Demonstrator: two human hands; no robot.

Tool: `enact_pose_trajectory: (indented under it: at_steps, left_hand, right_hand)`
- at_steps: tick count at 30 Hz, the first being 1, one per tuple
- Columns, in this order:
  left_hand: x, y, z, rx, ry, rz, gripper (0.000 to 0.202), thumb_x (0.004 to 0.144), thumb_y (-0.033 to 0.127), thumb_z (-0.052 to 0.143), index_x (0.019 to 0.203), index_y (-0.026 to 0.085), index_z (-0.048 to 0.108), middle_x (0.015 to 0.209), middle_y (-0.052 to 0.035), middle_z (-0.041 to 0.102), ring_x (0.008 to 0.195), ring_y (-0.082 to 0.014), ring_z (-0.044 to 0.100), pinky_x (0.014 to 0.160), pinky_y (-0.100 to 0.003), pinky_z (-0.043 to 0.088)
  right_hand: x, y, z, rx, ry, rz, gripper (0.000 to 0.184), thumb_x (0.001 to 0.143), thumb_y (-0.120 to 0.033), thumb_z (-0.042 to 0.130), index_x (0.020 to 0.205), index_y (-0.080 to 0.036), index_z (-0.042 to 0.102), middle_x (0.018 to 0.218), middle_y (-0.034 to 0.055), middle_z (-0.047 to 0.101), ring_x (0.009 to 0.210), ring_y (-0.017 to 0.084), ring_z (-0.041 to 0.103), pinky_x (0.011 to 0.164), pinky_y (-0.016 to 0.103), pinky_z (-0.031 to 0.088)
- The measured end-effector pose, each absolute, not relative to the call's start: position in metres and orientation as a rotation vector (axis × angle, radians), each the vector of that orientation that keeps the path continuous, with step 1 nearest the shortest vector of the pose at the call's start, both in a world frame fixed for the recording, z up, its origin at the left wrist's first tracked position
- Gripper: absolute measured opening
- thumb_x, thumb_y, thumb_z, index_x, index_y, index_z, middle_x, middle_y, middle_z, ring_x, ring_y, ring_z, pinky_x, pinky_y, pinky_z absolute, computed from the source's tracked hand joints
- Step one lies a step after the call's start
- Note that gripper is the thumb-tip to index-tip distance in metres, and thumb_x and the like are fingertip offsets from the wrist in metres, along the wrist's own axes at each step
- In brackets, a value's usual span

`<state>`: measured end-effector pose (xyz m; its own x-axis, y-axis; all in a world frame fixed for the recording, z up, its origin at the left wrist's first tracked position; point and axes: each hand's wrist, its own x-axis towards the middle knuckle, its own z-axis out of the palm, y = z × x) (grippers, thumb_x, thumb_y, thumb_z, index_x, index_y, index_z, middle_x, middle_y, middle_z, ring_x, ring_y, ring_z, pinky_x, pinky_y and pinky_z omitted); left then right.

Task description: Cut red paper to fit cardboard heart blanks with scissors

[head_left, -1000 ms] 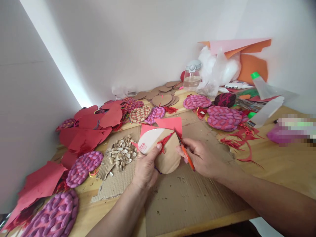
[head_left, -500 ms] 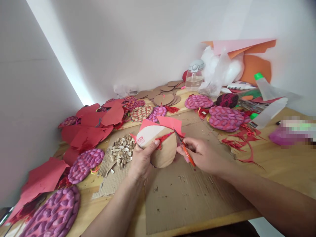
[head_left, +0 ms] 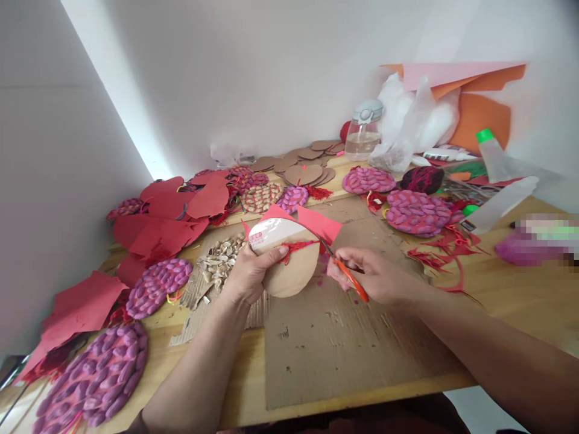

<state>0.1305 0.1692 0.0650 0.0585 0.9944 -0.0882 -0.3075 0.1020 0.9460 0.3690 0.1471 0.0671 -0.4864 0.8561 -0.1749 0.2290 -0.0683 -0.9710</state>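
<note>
My left hand (head_left: 246, 274) is closed on a brown cardboard heart (head_left: 289, 274) held up over the table, thumb pressing a red tassel (head_left: 296, 248) against it. Red paper (head_left: 316, 223) sticks out behind the heart's top edge. A strip of clear tape with a red label crosses the heart's upper left. My right hand (head_left: 380, 277) grips small orange-handled scissors (head_left: 346, 271), whose blades point up-left and touch the red paper at the heart's right edge.
A flat cardboard sheet (head_left: 353, 343) lies under my hands on the wooden table (head_left: 520, 301). Pink shell-covered hearts (head_left: 416, 212), red paper pieces (head_left: 163, 235), a pile of shells (head_left: 217, 265), cardboard heart blanks (head_left: 307, 172), a bottle (head_left: 362, 135), yarn ball (head_left: 418, 179) and glue tubes (head_left: 500, 202) surround them.
My left hand has tilted and turned the heart a little, bringing the tassel nearly level. The scissors have slid lower along the heart's right edge. The camera view has shifted slightly.
</note>
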Motion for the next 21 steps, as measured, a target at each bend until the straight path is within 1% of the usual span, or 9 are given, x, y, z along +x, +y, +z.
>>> enact_pose_trajectory:
  at_steps: [4,9,11,16,21]
  left_hand:
    - [0.130,0.169,0.066,0.936,0.998,1.243,0.058,0.055,0.022,0.093,0.108,0.014,0.072,0.105,-0.0097,0.078,0.088,-0.0244,0.074,0.085,-0.035,0.059]
    - [0.132,0.167,0.066,0.938,0.999,1.228,0.051,0.055,0.020,0.093,0.102,0.014,0.074,0.100,-0.0075,0.078,0.084,-0.0205,0.073,0.079,-0.030,0.060]
    - [0.132,0.167,0.066,0.945,0.994,1.229,0.050,0.056,0.019,0.093,0.102,0.015,0.074,0.099,-0.0070,0.079,0.083,-0.0197,0.073,0.078,-0.029,0.059]
    - [0.131,0.167,0.065,0.978,0.978,1.235,0.052,0.058,0.019,0.092,0.107,0.016,0.073,0.103,-0.0070,0.078,0.086,-0.0190,0.073,0.080,-0.027,0.059]
    - [0.131,0.167,0.065,0.983,0.995,1.234,0.057,0.056,0.022,0.093,0.109,0.015,0.073,0.105,-0.0090,0.078,0.087,-0.0213,0.074,0.079,-0.028,0.059]
  right_hand:
    - [0.369,0.147,0.070,-1.171,-1.701,1.587,0.044,0.080,-0.057,0.067,0.069,-0.022,0.044,0.063,-0.0036,0.045,0.059,0.011,0.039,0.055,0.028,0.026]
    - [0.368,0.146,0.070,-1.194,-1.706,1.583,0.045,0.080,-0.058,0.067,0.068,-0.022,0.042,0.062,-0.0032,0.047,0.056,0.011,0.038,0.053,0.028,0.025]
    - [0.367,0.145,0.070,-1.192,-1.719,1.552,0.045,0.081,-0.056,0.067,0.067,-0.022,0.040,0.062,-0.0035,0.046,0.056,0.011,0.038,0.053,0.028,0.025]
    - [0.367,0.144,0.067,-1.218,-1.790,1.429,0.042,0.083,-0.050,0.070,0.067,-0.021,0.043,0.061,-0.0053,0.041,0.057,0.010,0.035,0.053,0.028,0.023]
    - [0.371,0.145,0.059,-1.217,-1.837,1.328,0.042,0.086,-0.045,0.069,0.067,-0.021,0.039,0.062,-0.0074,0.033,0.058,0.010,0.029,0.051,0.027,0.021]
